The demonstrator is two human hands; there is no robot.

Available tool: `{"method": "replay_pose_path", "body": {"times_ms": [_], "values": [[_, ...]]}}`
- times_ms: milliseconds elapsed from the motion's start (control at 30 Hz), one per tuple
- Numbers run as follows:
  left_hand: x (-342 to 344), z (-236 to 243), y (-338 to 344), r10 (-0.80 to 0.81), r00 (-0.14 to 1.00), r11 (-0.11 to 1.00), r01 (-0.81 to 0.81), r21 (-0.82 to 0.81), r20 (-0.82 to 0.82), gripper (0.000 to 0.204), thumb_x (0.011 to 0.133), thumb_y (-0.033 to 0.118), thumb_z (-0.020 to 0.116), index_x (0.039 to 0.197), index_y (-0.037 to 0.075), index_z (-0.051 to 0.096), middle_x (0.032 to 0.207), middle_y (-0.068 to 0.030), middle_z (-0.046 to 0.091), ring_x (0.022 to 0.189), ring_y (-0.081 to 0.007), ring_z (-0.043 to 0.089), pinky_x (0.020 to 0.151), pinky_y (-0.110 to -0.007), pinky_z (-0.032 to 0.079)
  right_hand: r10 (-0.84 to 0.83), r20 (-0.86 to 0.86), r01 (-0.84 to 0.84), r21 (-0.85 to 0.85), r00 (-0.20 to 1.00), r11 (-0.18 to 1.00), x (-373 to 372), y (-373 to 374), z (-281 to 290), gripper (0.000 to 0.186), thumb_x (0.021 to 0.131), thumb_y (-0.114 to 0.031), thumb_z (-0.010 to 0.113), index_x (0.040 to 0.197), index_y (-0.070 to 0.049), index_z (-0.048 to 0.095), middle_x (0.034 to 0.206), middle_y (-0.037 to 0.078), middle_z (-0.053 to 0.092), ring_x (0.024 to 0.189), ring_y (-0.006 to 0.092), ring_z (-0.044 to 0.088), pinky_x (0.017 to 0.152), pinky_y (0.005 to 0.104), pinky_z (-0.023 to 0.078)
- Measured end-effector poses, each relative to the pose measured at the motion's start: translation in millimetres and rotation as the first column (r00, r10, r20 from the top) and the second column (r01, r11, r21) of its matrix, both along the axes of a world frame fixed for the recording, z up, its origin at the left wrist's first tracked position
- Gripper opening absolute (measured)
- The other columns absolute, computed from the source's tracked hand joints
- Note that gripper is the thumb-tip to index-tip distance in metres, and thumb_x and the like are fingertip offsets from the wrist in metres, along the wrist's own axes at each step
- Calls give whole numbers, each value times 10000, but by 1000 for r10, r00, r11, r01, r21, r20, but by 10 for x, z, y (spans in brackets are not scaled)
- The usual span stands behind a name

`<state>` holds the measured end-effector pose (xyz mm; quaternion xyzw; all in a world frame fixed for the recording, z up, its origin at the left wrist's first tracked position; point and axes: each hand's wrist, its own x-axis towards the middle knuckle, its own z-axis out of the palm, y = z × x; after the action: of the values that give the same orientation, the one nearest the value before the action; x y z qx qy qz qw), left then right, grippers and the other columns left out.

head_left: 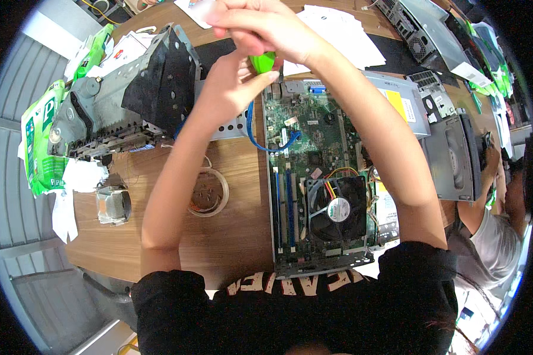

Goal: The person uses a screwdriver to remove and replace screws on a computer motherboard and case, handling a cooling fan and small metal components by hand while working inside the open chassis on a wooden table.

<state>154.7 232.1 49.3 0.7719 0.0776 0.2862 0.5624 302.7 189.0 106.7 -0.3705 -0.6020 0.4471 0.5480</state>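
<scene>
Both my hands are raised at the top, beyond the open computer case. Bent fingers and thumb of my left hand close on a bright green object whose kind is mostly hidden. Just above it is my right hand, its fingers bunched together; what they hold, if anything, I cannot make out. Below the hands lies the green motherboard, with a blue cable curving over its left edge. A black fan sits at the board's near end.
A round tub of small screws stands left of the case, with a heatsink farther left. A metal chassis and green packages take up the far left. Right are a drive and a co-worker's arm.
</scene>
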Motion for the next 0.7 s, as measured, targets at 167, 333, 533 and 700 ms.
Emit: {"method": "replay_pose_path", "body": {"times_ms": [167, 333, 533, 700], "values": [[-2, 56, 130, 63, 982, 957, -9, 290, -179, 359, 915, 129, 757, 1220, -31, 656, 1029, -167, 775, 981, -214, 761, 891, -343, 576, -102, 37, 102, -1, 994, 995, 36, 1, -19, 268, 1050, -273, 615, 904, -51, 644, 555, -27, 542, 432, 41, 449, 429, 206, 325], [-10, 130, -17, 268, 935, 915, -173, 364, -232, 328, 873, 186, 812, 1097, -34, 719, 982, -174, 780, 947, -224, 772, 839, -357, 580, -535, -33, 535, 78, 844, 841, -200, -85, -135, 229, 1027, -206, 637, 888, -24, 645, 655, -7, 608, 531, 52, 527, 498, 231, 428], [34, 78, -195, 430, 897, 820, -339, 462, -104, 404, 800, 248, 880, 1057, -14, 710, 878, -154, 776, 815, -239, 780, 776, -352, 610, -672, -116, 679, 33, 732, 734, -326, -235, -179, 234, 1019, -196, 637, 884, -5, 647, 617, -36, 549, 526, 27, 456, 471, 241, 381], [67, -57, -115, 455, 889, 807, -389, 445, -48, 457, 750, 305, 914, 1015, 0, 702, 828, -129, 762, 767, -212, 762, 724, -341, 595, -325, -89, 325, -13, 941, 946, -256, -214, -96, 260, 1022, -241, 654, 889, -18, 645, 616, -34, 548, 524, 36, 459, 478, 246, 380]]}}
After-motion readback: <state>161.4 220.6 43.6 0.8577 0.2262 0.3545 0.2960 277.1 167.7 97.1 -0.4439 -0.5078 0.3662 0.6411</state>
